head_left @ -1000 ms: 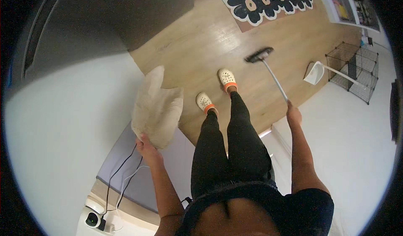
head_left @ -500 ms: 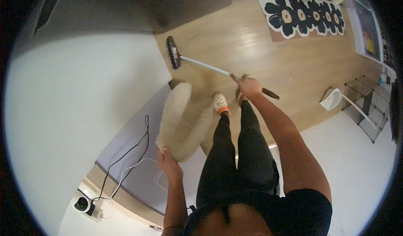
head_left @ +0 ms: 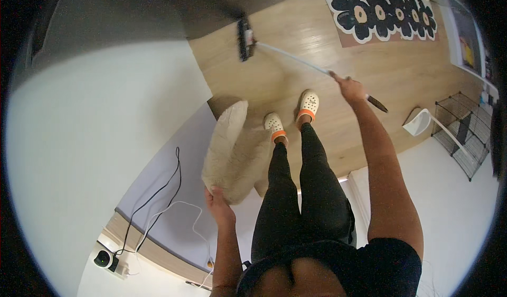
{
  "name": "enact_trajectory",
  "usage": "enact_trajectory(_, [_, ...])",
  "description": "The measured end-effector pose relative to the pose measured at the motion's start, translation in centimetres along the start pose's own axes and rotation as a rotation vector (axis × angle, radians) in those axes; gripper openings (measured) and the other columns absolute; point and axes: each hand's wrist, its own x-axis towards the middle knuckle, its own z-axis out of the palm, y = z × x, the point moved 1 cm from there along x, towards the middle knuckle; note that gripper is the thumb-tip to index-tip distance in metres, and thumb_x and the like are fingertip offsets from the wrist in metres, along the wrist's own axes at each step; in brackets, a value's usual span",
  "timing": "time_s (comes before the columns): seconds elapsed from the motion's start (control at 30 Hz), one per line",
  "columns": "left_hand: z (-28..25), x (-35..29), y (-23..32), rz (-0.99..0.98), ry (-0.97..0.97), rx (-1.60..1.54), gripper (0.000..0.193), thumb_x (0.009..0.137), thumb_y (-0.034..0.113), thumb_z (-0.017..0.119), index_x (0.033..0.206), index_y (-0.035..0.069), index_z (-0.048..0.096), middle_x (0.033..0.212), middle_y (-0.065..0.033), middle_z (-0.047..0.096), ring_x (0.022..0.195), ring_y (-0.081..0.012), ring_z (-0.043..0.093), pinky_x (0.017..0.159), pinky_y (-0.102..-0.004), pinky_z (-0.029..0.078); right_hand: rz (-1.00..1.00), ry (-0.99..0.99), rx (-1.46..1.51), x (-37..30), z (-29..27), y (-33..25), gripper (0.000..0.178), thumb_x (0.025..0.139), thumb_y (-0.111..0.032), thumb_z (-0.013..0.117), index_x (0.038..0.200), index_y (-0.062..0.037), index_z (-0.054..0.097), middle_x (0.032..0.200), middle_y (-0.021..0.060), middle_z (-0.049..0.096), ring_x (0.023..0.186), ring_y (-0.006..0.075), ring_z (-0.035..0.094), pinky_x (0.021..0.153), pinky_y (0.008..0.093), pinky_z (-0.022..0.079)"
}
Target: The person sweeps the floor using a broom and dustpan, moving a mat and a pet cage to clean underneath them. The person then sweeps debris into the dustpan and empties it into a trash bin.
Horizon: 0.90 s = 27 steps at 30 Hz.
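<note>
My right hand (head_left: pixel 351 89) is closed round the pale handle of a broom (head_left: pixel 296 59), near its dark grip end. The broom's dark head (head_left: pixel 245 39) is blurred and lies over the wood floor close to the dark furniture at the far left. My left hand (head_left: pixel 219 206) grips the near edge of a fluffy beige rug or mat (head_left: pixel 237 154), fingers partly hidden behind it. The fluffy piece hangs in a bent shape beside my left leg, its far end reaching near my left foot.
Cream clogs (head_left: pixel 308 104) are on my feet. A flower-patterned mat (head_left: pixel 380 14) lies at the far right. A white dustpan (head_left: pixel 418 122) and a wire rack (head_left: pixel 459 133) stand at the right. Black and white cables (head_left: pixel 177 165) trail over the lilac surface at left, near a small camera (head_left: pixel 104 259).
My right hand has swung the broom right and away from me, its head leaving the wall corner. My right foot has stepped forward. The left hand still holds the fluffy piece, shifted slightly right.
</note>
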Motion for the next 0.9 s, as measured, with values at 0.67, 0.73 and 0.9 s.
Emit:
enact_trajectory(0.67, [7.9, -1.4, 3.0, 0.076, -0.155, 0.014, 0.036, 0.089, 0.022, 0.045, 0.119, 0.005, 0.040, 0.116, -0.0090, 0.047, 0.105, -0.0200, 0.045, 0.090, -0.0344, 0.035, 0.427, 0.127, 0.559, -0.2, -1.4, 4.7, 0.036, 0.089, -0.022, 0.029, 0.124, -0.0235, 0.039, 0.089, 0.0179, 0.059, 0.083, 0.0320, 0.059, 0.068, 0.0435, 0.046])
enact_trajectory(0.73, [8.3, -2.2, 4.1, 0.077, -0.117, 0.048, 0.035, 0.089, 0.021, 0.045, 0.119, 0.004, 0.040, 0.115, -0.0097, 0.047, 0.104, -0.0205, 0.045, 0.089, -0.0349, 0.036, 0.441, 0.131, 0.612, -0.3, -0.9, 3.4, 0.036, 0.089, -0.024, 0.029, 0.124, -0.0236, 0.038, 0.090, 0.0182, 0.059, 0.084, 0.0314, 0.059, 0.069, 0.0431, 0.046])
enact_trajectory(0.9, [6.4, -0.9, 3.7, 0.172, -0.140, 0.233, 0.034, 0.088, 0.018, 0.043, 0.119, 0.002, 0.040, 0.113, -0.0111, 0.048, 0.103, -0.0215, 0.046, 0.089, -0.0347, 0.036, 0.494, -0.021, 0.565, -11.0, 9.7, 5.4, 0.041, 0.089, -0.018, 0.032, 0.129, -0.0307, 0.030, 0.091, 0.0186, 0.058, 0.080, 0.0320, 0.059, 0.068, 0.0437, 0.046])
